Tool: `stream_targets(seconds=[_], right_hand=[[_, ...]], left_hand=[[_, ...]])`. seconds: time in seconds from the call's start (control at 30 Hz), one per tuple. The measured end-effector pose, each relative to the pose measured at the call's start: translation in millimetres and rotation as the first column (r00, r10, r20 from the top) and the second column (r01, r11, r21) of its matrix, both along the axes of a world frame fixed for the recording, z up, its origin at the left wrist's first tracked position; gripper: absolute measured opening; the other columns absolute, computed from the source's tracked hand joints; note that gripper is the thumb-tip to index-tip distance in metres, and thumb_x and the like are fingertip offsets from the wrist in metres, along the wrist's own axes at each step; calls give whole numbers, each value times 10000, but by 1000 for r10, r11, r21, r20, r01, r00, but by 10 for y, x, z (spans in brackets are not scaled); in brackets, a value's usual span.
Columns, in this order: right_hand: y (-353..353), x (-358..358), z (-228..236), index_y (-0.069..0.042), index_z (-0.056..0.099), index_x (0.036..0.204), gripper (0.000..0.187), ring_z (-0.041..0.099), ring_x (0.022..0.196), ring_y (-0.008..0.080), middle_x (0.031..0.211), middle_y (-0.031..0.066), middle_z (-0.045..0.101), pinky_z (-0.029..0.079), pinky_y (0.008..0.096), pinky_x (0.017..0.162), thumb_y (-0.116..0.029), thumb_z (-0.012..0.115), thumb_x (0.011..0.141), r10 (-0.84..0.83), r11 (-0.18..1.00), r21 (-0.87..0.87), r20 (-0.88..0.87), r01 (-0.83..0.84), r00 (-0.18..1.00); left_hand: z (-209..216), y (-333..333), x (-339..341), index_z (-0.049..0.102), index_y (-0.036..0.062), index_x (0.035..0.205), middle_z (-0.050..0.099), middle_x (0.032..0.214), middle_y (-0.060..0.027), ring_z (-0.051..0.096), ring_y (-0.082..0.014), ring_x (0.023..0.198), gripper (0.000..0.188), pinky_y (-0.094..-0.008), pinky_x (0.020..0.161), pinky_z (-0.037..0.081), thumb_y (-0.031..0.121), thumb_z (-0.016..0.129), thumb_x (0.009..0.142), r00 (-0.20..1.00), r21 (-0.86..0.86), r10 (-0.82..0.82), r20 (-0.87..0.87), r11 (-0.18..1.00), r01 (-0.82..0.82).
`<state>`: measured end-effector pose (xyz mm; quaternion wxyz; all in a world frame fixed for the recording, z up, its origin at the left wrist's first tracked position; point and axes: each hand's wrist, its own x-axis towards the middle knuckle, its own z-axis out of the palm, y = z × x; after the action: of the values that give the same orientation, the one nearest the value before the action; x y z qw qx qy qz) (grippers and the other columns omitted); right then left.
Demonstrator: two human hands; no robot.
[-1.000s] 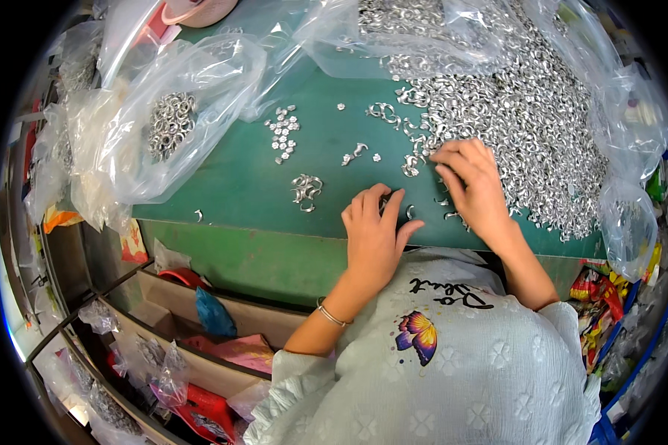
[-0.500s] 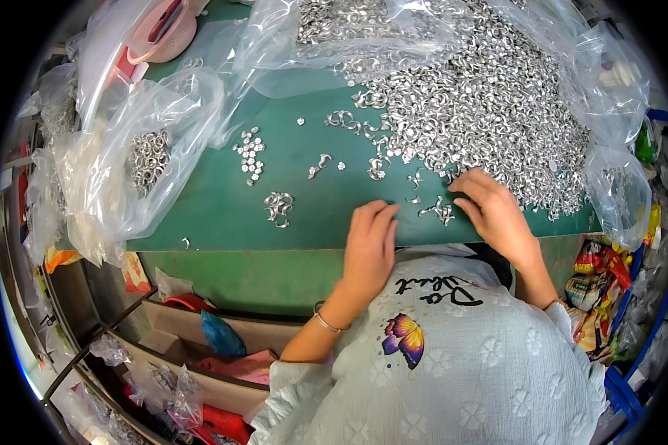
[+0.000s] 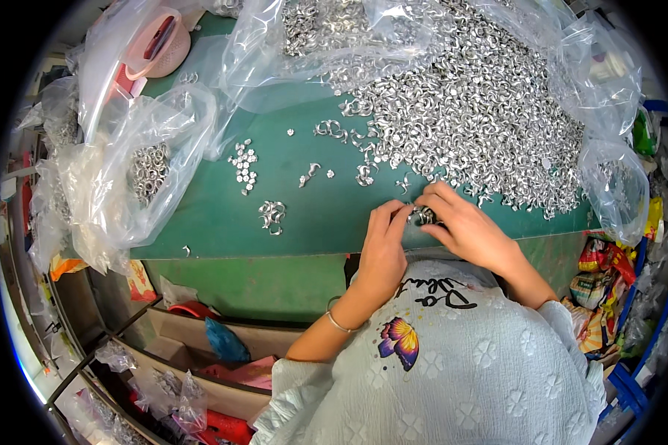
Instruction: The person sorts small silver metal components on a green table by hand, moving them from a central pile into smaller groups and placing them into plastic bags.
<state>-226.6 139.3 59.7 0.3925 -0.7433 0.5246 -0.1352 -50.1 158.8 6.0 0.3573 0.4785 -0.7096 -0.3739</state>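
My left hand [image 3: 384, 245] is at the table's front edge, its fingers bent and pressed together; whatever is in the pinch is too small to make out. Just to its right, my right hand [image 3: 467, 228] curves over a few small silvery curved metal pieces [image 3: 425, 215]. Its thumb and forefinger are apart, with the pieces showing between them, and its fingertips come close to the left ones. Behind the right hand spreads a large heap of such silvery pieces [image 3: 490, 111]. Near the left hand lie a small cluster of ring-like pieces [image 3: 272, 215] and a group of small flower-shaped pieces [image 3: 243, 167].
A clear plastic bag [image 3: 178, 141] with metal rings lies on the left of the green table [image 3: 312, 233]. More clear plastic [image 3: 319, 63] covers part of the heap. A pink basket [image 3: 174, 55] stands at the far left. Below the table is an open drawer [image 3: 163, 345].
My right hand has moved left, away from the heap's edge, over the small pieces beside my left hand. My left hand has shifted slightly right. The view has shifted a little.
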Motion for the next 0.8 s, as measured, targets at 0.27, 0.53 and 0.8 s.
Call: stream_targets(seconds=[0.27,0.53,0.8], right_hand=[[-263,263,-134,-6,551,957,212,598,910,319,932,121,553,504,408,758,-77,680,805,-103,932,-363,-235,11,967],[-342,645,-340,-3,556,891,144,569,897,298,893,121,512,492,401,757,-1,607,756,165,916,-368,-9,-157,986],[-642,458,-394,-29,630,974,243,527,935,262,933,83,540,439,359,804,-50,629,732,-15,838,-539,-183,-88,983]], left_hand=[[135,-522,174,629,35,1133,569,1137,-131,559,-298,979,316,-388,842,437,-41,630,827,918,-310,183,353,948,-70],[4,-510,539,617,40,1123,565,1136,-111,544,-289,1007,298,-388,818,412,30,662,828,912,-263,271,307,945,-193],[150,-177,480,628,24,1111,581,1033,-121,555,-285,951,351,-362,833,420,32,733,776,931,-142,206,301,975,-169]])
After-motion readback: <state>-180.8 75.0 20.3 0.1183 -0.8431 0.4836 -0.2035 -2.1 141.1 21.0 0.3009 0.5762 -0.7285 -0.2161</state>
